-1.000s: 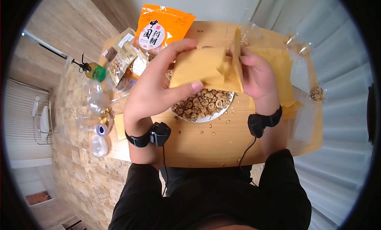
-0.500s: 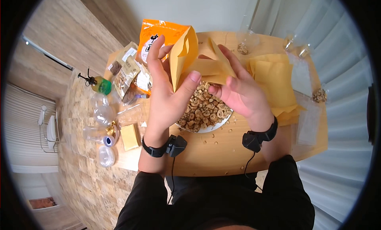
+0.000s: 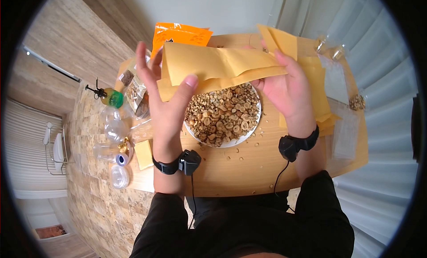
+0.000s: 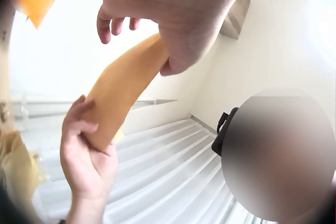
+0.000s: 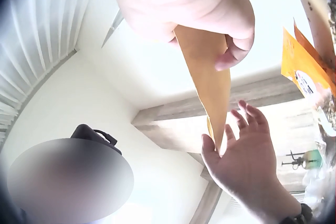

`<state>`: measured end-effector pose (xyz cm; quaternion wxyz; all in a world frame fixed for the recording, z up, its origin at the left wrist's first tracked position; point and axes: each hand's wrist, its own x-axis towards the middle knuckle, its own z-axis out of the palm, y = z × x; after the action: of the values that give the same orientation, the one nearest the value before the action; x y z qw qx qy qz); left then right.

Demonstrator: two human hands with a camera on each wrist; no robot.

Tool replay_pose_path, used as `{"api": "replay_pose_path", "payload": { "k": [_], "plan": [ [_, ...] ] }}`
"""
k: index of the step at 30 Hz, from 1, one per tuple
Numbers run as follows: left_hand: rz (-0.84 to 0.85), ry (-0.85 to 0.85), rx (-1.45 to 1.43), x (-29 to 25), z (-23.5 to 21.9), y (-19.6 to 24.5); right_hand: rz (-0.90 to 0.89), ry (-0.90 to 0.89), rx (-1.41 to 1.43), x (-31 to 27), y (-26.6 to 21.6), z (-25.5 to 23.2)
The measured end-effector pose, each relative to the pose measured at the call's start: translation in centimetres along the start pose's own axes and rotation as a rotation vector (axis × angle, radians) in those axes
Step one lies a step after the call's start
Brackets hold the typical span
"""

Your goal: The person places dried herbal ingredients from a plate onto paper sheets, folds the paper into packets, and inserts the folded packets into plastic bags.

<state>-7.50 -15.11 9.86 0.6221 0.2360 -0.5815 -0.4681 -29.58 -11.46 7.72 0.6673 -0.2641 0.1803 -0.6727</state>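
Observation:
A tan paper bag (image 3: 213, 64) is stretched sideways between both hands, its long folded edge facing the person. My left hand (image 3: 167, 113) pinches its left end, thumb on the near face and the other fingers spread behind. At the other end my right hand (image 3: 289, 93) grips the paper between thumb and fingers; a flap rises beside that thumb. In the right wrist view the bag (image 5: 205, 71) looks narrow, tapering toward the left hand (image 5: 247, 161). Below it, round dried slices (image 3: 224, 118) are heaped on a white plate (image 3: 235, 143), whose far part the bag hides.
More tan paper bags (image 3: 318, 86) lie stacked at the right, near clear plastic sheets (image 3: 346, 133). An orange pouch (image 3: 182, 33) stands at the back. At the left are a spray bottle (image 3: 111, 98), clear plastic containers (image 3: 115, 130) and a yellow block (image 3: 143, 155). Loose slices dot the wooden table (image 3: 231, 178).
The bag was tilted, then spread with its mouth gaping between the hands; now it is drawn out flatter and wider. The left hand has moved left and the right hand slightly right.

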Motion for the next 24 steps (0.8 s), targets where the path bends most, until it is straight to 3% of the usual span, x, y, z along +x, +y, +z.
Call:
{"api": "replay_pose_path", "payload": {
  "k": [1,2,5,7,9,10,11,13,20,24],
  "plan": [
    [0.092,-0.034,0.179,0.0,-0.4,0.1,0.0,0.004,0.0,0.1,-0.4,-0.3],
    [0.086,-0.037,0.176,0.1,-0.9,0.3,-0.009,0.042,0.011,0.1,-0.8,-0.6],
    [0.13,-0.339,0.356,0.5,-2.4,0.7,-0.019,0.114,0.021,-0.1,-1.8,-0.3],
    [0.069,-0.317,0.364,0.4,-2.6,0.8,-0.018,0.144,0.02,-0.1,-2.1,-0.1],
    [0.236,-0.427,0.804,0.6,-2.4,1.1,0.014,0.166,0.044,-0.1,-2.0,0.0],
    [0.28,-0.436,0.773,0.6,-2.1,0.8,0.014,0.167,0.043,-0.1,-1.7,0.2],
    [0.28,-0.436,0.772,0.2,-1.7,0.8,0.042,0.162,0.031,-0.1,-1.3,0.6],
    [-0.349,-0.228,0.408,-0.7,-1.1,1.1,0.071,0.157,0.019,0.0,-1.0,0.5],
    [-0.152,-0.066,0.347,-0.2,-1.0,-0.3,0.171,0.039,0.091,0.6,0.7,0.2],
    [-0.186,-0.03,0.42,0.1,-1.5,0.4,0.184,0.016,0.092,0.8,0.9,-0.8]
  ]
}}
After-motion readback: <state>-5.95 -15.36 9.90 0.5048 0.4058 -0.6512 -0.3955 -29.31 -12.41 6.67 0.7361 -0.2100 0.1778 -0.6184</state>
